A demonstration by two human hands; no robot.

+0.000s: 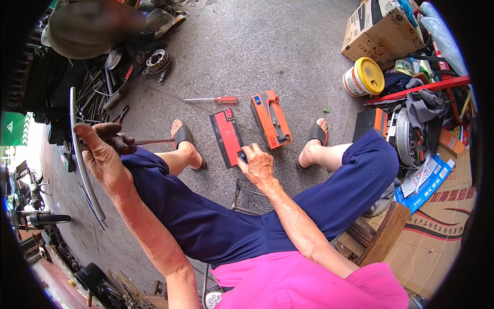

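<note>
My left hand [105, 154], its fingertips dark as if greasy, is raised beside my left knee. Its fingers curl round a thin reddish-brown rod [154, 141] that points toward my left foot. A curved silver metal strip [80, 154] runs close by the thumb; whether they touch is unclear. Between my feet lies a black and red battery [225, 136]. My right hand [259, 167] is at its near right corner, fingertips closed on a small blue terminal piece [242, 156]. An orange battery [271, 121] with a dark bar-like part on top lies to the right.
A red-handled screwdriver [225, 100] lies beyond the batteries. Metal tools and parts [95, 90] crowd the far left. At right are a yellow-lidded bucket [369, 76], a cardboard box [383, 33], a red bar [422, 88] and a wooden block [385, 234]. A metal stool leg [236, 194] stands below me.
</note>
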